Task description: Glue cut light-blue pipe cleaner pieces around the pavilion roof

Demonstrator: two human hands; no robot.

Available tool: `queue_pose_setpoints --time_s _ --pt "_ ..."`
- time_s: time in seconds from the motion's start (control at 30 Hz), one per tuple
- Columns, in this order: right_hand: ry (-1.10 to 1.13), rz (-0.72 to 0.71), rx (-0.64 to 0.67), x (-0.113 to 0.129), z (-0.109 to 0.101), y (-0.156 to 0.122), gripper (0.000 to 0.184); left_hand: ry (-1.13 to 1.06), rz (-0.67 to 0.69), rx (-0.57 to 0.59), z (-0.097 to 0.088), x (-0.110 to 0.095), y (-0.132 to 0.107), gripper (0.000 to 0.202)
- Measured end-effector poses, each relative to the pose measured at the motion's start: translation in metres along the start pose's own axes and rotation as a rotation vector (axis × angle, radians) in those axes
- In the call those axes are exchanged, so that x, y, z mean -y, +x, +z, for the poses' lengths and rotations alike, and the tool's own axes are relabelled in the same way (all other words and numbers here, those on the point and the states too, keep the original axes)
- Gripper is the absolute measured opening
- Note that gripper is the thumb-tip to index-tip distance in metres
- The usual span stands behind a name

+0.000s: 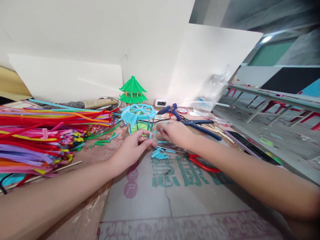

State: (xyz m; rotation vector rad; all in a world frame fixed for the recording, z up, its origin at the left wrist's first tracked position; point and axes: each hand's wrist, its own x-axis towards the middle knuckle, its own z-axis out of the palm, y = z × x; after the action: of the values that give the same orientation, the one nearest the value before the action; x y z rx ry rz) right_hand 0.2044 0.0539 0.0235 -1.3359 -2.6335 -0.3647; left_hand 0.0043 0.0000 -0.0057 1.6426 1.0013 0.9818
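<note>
My left hand (138,146) pinches a short light-blue pipe cleaner piece (150,135) between thumb and fingertips. Close by on the right, the fingers of my right hand (173,133) are closed, with another bit of blue pipe cleaner (155,131) showing at their tips. Just behind both hands stands a small blue pavilion-like frame (138,113) made of pipe cleaners, its roof partly covered on the left. Several cut blue pieces (160,154) lie on the board below my fingers. Red-handled scissors (203,164) rest under my right wrist, partly hidden by it.
Bundles of coloured pipe cleaners (50,140) fill the left side. Farther back are a green pipe cleaner roof (133,90), a digital clock (161,103) and a blue glue gun (172,110). Pliers (202,128), sticks and a phone (252,146) lie to the right.
</note>
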Motion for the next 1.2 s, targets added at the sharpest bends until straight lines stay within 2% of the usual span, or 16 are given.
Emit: queue_pose_setpoints --time_s 0.1,0.23,0.33,0.47,0.6,0.73,0.83,1.0,1.2 --pt "0.191 0.091 -0.121 0.001 -0.007 -0.009 0.02 -0.015 0.029 -0.003 0.0 0.0 0.0 0.02" --pt "0.759 0.158 -0.18 0.016 -0.018 -0.023 0.014 0.122 0.077 -0.01 -0.001 -0.002 -0.001 0.028" --pt "1.102 0.239 -0.215 0.033 -0.019 -0.032 0.013 0.214 0.074 -0.011 -0.001 -0.007 -0.002 0.032" --pt "1.399 0.318 -0.243 0.044 -0.01 -0.037 0.029 0.252 0.068 0.015 -0.001 -0.009 -0.002 0.036" --pt "1.529 0.371 -0.223 0.045 -0.001 -0.038 0.025 0.298 0.096 0.024 -0.002 -0.007 -0.001 0.035" --pt "1.47 0.384 -0.255 0.045 0.001 -0.039 0.024 0.313 0.118 0.041 -0.001 -0.005 -0.002 0.034" --pt "1.423 0.37 -0.272 0.047 0.0 -0.039 0.022 0.336 0.151 0.066 -0.002 -0.004 -0.002 0.034" --pt "1.491 0.316 -0.185 0.05 0.002 -0.039 0.023 0.342 0.227 0.108 -0.004 0.001 0.0 0.031" --pt "1.471 0.241 -0.16 0.044 -0.01 -0.036 0.024 0.415 0.209 0.093 -0.003 -0.004 -0.001 0.028"
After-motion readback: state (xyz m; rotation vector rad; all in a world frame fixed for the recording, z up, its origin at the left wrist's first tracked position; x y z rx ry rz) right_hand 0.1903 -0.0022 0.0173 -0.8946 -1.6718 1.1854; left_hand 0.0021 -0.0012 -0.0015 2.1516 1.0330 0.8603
